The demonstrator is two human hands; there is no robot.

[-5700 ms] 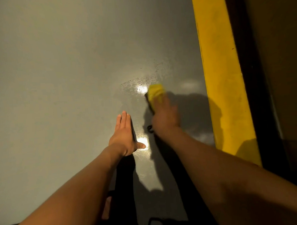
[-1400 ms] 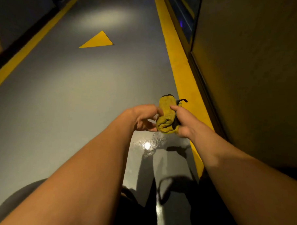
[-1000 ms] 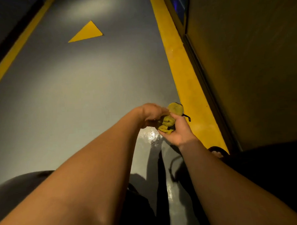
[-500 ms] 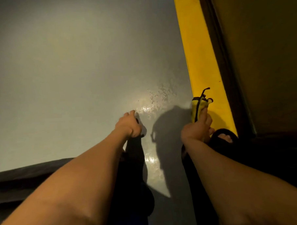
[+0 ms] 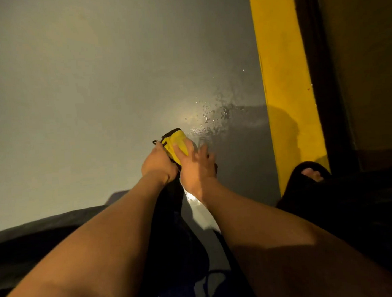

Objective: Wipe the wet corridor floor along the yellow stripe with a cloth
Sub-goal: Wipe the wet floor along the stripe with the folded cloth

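At the centre of the frame the cloth (image 5: 175, 141) sits on the floor (image 5: 87, 97), with the left hand (image 5: 158, 163) at its lower left edge and the right hand (image 5: 197, 168) just right of it, fingers over the cloth. A wet patch (image 5: 214, 118) lies up and right of the cloth. Further right the stripe (image 5: 281, 77) runs top to bottom, a wall (image 5: 366, 62) beyond it. A sandalled foot (image 5: 310, 174) rests at the stripe's lower end.

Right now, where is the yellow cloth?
In the head view, centre: the yellow cloth sits between both hands on the grey floor, left of the yellow stripe.
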